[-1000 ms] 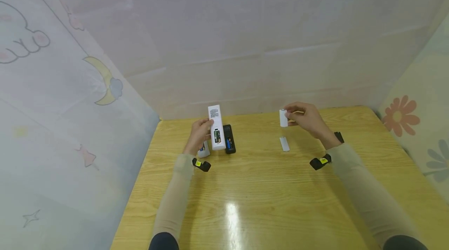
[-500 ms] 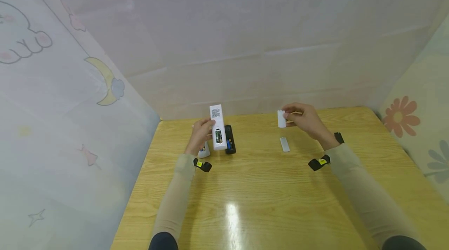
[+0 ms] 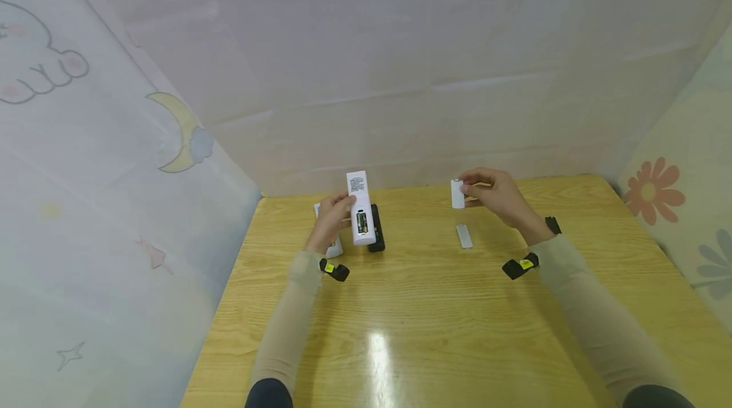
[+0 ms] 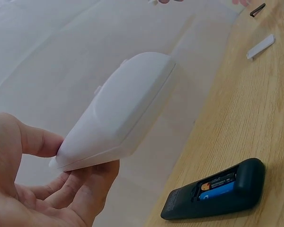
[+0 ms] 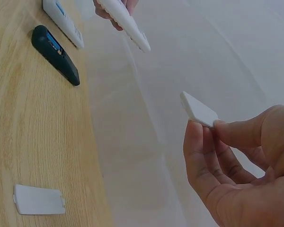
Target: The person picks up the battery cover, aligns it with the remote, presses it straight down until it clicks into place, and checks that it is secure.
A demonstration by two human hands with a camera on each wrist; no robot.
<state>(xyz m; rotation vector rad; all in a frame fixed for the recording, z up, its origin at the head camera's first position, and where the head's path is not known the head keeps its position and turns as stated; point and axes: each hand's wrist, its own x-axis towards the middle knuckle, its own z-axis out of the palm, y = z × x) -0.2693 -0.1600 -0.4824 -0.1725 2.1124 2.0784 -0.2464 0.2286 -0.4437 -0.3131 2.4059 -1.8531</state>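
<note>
My left hand (image 3: 332,220) grips a white remote control (image 3: 363,204) above the table, thumb on one side and fingers on the other. Its back faces up in the head view, with the battery bay uncovered and batteries inside. Between the thumb and fingers of my right hand (image 3: 499,195) is a small white battery cover (image 3: 457,194), raised off the table and apart from the remote. Below it another white battery cover (image 3: 464,236) lies on the wood. A black remote (image 4: 217,194) rests under the held one, its open bay showing batteries.
A second white remote (image 3: 335,248) lies on the wooden table (image 3: 412,306), partly hidden by my left hand. Behind the table's far edge hangs a pale sheet (image 3: 400,109). A small dark strip (image 4: 258,9) shows at the left wrist view's top right; its kind is unclear.
My left hand has shifted slightly right with the white remote, covering more of the black one. My right hand has moved slightly left with the battery cover.
</note>
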